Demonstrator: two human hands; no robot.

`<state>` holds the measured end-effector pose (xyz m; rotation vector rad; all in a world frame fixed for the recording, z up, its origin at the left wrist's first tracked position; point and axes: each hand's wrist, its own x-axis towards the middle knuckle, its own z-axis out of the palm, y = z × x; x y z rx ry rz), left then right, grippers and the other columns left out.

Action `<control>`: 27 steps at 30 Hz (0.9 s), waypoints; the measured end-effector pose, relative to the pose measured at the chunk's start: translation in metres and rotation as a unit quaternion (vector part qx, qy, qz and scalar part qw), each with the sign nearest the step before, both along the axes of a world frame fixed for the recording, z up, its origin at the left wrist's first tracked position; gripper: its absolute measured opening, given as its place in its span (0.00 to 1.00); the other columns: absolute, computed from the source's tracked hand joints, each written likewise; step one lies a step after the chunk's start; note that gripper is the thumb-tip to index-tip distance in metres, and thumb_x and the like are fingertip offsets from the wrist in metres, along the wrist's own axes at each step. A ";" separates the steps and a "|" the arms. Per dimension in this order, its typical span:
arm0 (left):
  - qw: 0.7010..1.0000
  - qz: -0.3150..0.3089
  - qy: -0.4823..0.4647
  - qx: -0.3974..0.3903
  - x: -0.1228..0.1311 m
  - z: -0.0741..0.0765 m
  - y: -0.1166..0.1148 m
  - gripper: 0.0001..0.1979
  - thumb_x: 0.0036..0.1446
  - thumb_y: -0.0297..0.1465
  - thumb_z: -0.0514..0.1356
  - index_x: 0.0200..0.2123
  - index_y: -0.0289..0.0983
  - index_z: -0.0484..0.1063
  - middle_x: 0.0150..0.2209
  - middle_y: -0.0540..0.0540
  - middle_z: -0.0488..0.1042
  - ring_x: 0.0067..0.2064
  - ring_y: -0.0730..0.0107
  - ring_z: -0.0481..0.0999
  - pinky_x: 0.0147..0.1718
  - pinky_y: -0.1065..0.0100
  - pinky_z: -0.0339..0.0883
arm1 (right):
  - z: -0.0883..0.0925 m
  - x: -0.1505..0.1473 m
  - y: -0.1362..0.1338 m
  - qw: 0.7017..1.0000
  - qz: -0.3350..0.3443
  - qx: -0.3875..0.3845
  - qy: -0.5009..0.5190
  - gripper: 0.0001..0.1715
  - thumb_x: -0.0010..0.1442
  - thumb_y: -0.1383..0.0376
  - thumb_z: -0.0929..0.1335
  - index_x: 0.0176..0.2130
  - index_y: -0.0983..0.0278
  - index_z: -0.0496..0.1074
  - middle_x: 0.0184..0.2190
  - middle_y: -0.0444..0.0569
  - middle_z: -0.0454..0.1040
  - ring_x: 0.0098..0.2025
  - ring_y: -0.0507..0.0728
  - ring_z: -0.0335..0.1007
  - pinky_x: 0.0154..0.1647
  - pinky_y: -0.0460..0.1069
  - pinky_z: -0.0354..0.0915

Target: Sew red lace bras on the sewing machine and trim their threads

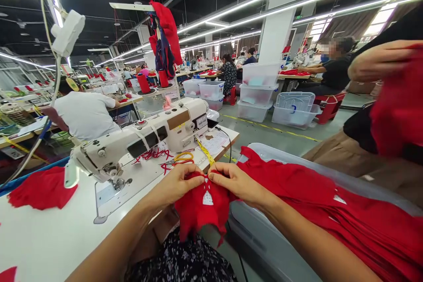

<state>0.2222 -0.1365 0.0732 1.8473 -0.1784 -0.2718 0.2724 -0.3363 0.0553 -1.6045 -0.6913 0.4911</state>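
A red knit piece (194, 211) with a white patterned patch hangs between my two hands over my lap. My left hand (180, 181) pinches its top edge between thumb and fingers. Close beside it, almost touching, my right hand (233, 180) pinches the same edge. The white sewing machine (178, 125) stands to the left on the white table (36, 242). Behind my hands lie scissors with yellow and red handles (183, 157), red thread scraps (153, 153) and a yellow tape measure (205, 152).
Another red piece (44, 188) lies on the table at left. On the right, a plastic bin (264, 224) holds a stack of red fabric (317, 198). A person's hand (380, 64) holds red cloth at the upper right. Stacked clear boxes (254, 94) stand farther back.
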 end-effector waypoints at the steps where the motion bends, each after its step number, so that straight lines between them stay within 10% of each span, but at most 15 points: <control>1: 1.000 -0.008 0.014 -0.011 0.003 0.002 0.000 0.18 0.54 0.45 0.65 0.35 0.34 0.73 0.32 0.48 0.73 0.33 0.70 0.70 0.32 0.70 0.60 | 0.001 0.001 -0.001 1.000 0.001 0.002 0.009 0.27 0.56 0.44 0.70 0.31 0.65 0.68 0.25 0.40 0.61 0.27 0.49 0.52 0.27 0.46 0.49; 27: 0.990 -0.107 0.020 0.088 0.092 0.000 -0.088 0.20 0.43 0.46 0.68 0.29 0.33 0.73 0.24 0.52 0.70 0.28 0.74 0.65 0.27 0.71 0.52 | -0.033 0.051 -0.088 0.976 -0.078 0.145 0.145 0.23 0.42 0.53 0.78 0.26 0.68 0.72 0.22 0.41 0.70 0.24 0.47 0.60 0.28 0.45 0.53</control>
